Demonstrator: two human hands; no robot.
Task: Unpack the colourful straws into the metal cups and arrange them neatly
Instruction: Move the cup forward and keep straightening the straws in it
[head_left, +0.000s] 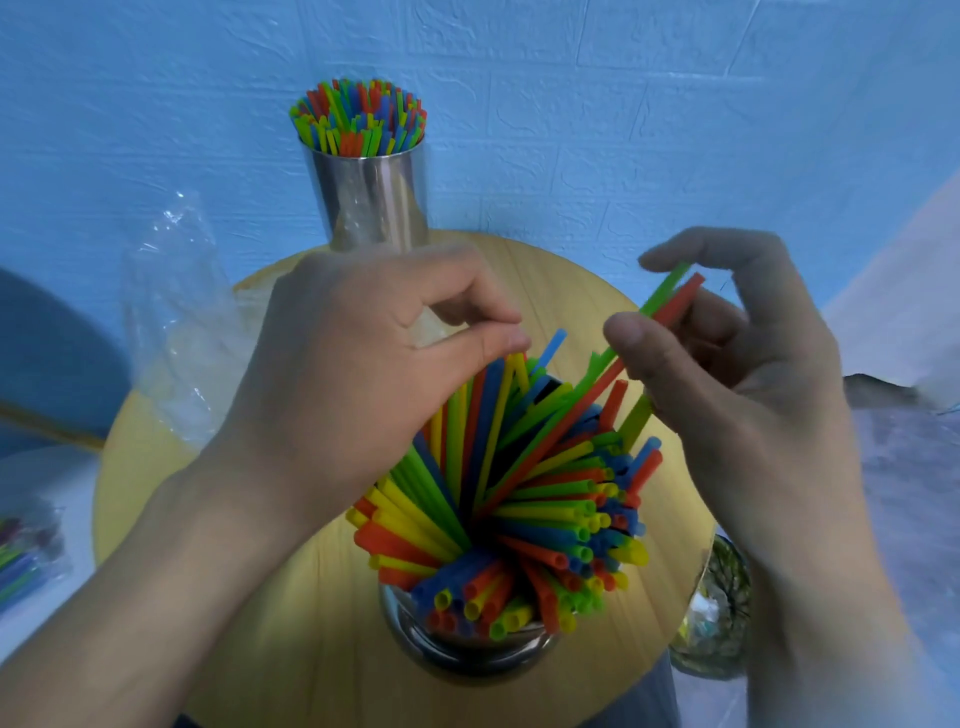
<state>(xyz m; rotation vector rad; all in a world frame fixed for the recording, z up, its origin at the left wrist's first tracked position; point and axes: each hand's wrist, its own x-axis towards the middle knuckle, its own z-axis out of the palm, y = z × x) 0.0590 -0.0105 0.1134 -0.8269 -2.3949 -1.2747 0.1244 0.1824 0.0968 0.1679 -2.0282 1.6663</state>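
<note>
The near metal cup (467, 654) stands at my edge of the round wooden table (571, 280), packed with colourful straws (545, 519) that fan out in every direction instead of standing straight. From my seat I see my right hand (737, 374) pinching two straws (675, 291), one green and one red, between thumb and fingers. They run at a slant from the hand down into the middle of the bundle. My left hand (363, 364) sits over the far left side of the cup with its fingers curled. Its thumb tip touches the top of a yellow straw (511, 374), though I cannot tell whether it actually grips it.

The far metal cup (371, 197) stands upright at the back rim of the table, against the blue textured wall (571, 104), and its own straws (358, 117) stand close together. A crumpled clear plastic bag (176, 322) lies at the table's left edge. Off the table, at the left border, a blurred packet of straws (21, 561) shows. A patterned glass vessel (722, 613) peeks out beside the right rim.
</note>
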